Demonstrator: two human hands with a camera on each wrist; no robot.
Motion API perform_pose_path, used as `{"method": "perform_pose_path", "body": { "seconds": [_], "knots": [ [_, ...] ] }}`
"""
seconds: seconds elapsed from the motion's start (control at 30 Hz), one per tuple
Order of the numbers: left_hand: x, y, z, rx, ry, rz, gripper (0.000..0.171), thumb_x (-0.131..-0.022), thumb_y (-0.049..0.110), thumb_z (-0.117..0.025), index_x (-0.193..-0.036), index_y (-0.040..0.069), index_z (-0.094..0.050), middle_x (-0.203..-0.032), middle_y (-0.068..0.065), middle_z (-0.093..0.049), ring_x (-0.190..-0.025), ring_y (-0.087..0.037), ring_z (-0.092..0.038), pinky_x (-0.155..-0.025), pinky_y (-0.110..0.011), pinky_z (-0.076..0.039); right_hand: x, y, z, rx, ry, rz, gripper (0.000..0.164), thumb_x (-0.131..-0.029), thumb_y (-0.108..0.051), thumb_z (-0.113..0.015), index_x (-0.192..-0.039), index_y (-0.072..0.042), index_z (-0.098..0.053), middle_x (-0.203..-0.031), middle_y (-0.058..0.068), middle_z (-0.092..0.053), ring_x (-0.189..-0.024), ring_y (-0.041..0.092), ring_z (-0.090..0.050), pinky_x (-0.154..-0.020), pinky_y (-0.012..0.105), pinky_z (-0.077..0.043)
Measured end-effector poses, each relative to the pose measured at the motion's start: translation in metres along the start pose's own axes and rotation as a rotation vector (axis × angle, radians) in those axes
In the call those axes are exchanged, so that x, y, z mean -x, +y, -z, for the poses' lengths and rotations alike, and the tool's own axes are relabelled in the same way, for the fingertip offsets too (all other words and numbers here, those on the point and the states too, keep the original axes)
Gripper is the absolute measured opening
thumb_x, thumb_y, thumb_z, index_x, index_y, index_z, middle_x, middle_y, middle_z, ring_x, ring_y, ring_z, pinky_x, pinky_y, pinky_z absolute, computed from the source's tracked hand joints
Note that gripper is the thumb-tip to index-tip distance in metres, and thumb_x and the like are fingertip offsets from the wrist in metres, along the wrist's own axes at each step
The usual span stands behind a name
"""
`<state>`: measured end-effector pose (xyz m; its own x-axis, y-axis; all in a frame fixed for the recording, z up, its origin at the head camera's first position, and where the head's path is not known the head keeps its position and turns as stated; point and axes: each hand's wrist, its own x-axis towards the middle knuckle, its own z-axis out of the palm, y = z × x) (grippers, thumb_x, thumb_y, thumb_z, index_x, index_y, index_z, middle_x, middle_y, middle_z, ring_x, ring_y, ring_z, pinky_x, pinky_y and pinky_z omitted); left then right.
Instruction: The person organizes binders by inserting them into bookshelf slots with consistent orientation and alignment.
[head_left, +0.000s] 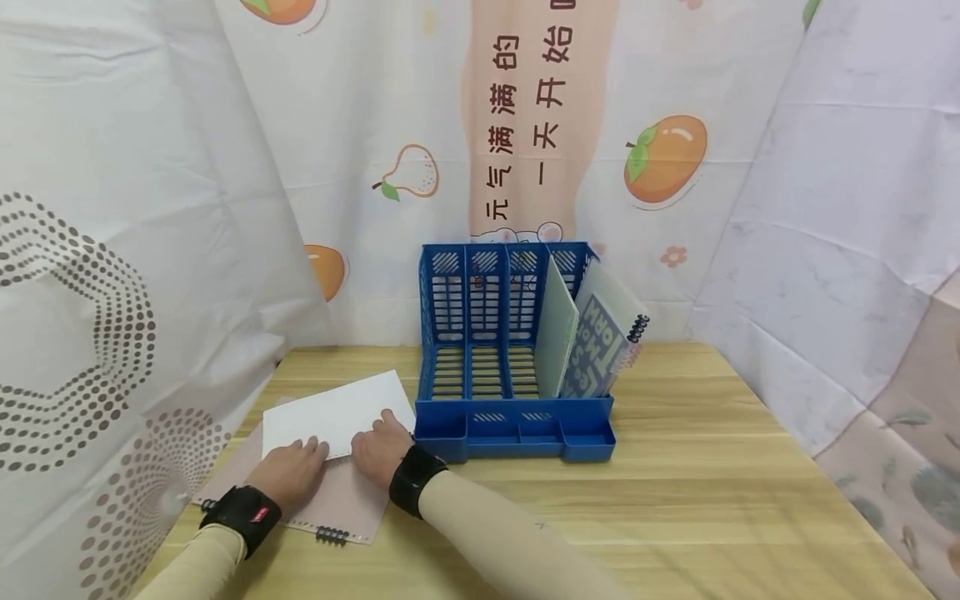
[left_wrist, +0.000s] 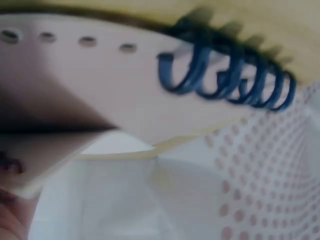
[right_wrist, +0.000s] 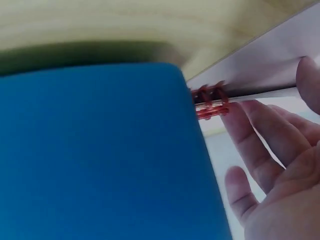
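A white spiral notebook lies slanted over a pale pink notebook at the left of the table. My left hand grips its near edge, fingers on top; in the left wrist view that edge stands raised above the pink cover, and only a little of the hand shows. Farther right along the same edge, my right hand pinches the white notebook between thumb and fingers. Red binding rings show beside those fingers in the right wrist view. Dark blue rings bind the pink notebook.
A blue file rack with upright slots and front trays stands just right of my right hand. A pale green book and a spiral notebook with printed lettering lean in its right slots. Patterned curtains hang behind the wooden table.
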<state>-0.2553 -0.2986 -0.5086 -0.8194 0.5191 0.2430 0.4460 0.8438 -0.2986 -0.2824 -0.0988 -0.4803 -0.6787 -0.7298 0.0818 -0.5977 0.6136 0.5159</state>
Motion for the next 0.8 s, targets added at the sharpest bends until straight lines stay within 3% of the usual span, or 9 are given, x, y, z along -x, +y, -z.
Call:
{"method": "perform_pose_path", "body": {
  "seconds": [0.2,0.47,0.63,0.8],
  "knots": [
    [0.004,-0.008,-0.002,0.026,0.037,-0.023,0.014,-0.091,0.007,-0.068,-0.093,0.008,-0.055,-0.096,-0.014,-0.068,-0.072,-0.028,-0.066,-0.058,-0.042,-0.054,-0.003,-0.004,0.007,-0.072,-0.023,-0.033,0.011,-0.102,-0.027,-0.062,-0.098,-0.030,-0.072,-0.088,-0.014,-0.073,-0.076,0.008,-0.060,-0.080,0.026,-0.037],
    [0.004,-0.007,0.000,0.031,0.106,-0.029,0.015,-0.085,0.003,-0.065,-0.085,0.011,-0.052,-0.069,-0.001,-0.050,-0.056,-0.022,-0.054,-0.049,-0.040,-0.046,-0.003,-0.011,0.001,-0.070,-0.022,-0.027,0.012,-0.102,-0.029,-0.063,-0.103,-0.034,-0.074,-0.092,-0.014,-0.073,-0.077,0.009,-0.059,-0.079,0.027,-0.037],
    [-0.002,-0.008,0.009,0.009,0.143,-0.039,0.015,-0.082,0.002,-0.066,-0.085,0.009,-0.053,-0.069,-0.003,-0.053,-0.057,-0.025,-0.056,-0.050,-0.042,-0.048,-0.004,-0.012,0.000,-0.070,-0.018,-0.072,0.011,-0.103,-0.028,-0.061,-0.102,-0.032,-0.071,-0.087,-0.014,-0.069,-0.074,0.009,-0.055,-0.077,0.027,-0.034],
    [-0.007,-0.009,0.024,-0.089,0.193,-0.081,0.012,-0.083,0.000,-0.063,-0.090,0.006,-0.056,-0.072,-0.006,-0.055,-0.061,-0.026,-0.056,-0.055,-0.042,-0.051,-0.004,-0.014,0.003,-0.075,0.024,-0.104,0.014,-0.104,-0.030,-0.061,-0.096,-0.030,-0.072,-0.079,-0.013,-0.065,-0.070,0.011,-0.053,-0.077,0.029,-0.035]
  ]
}}
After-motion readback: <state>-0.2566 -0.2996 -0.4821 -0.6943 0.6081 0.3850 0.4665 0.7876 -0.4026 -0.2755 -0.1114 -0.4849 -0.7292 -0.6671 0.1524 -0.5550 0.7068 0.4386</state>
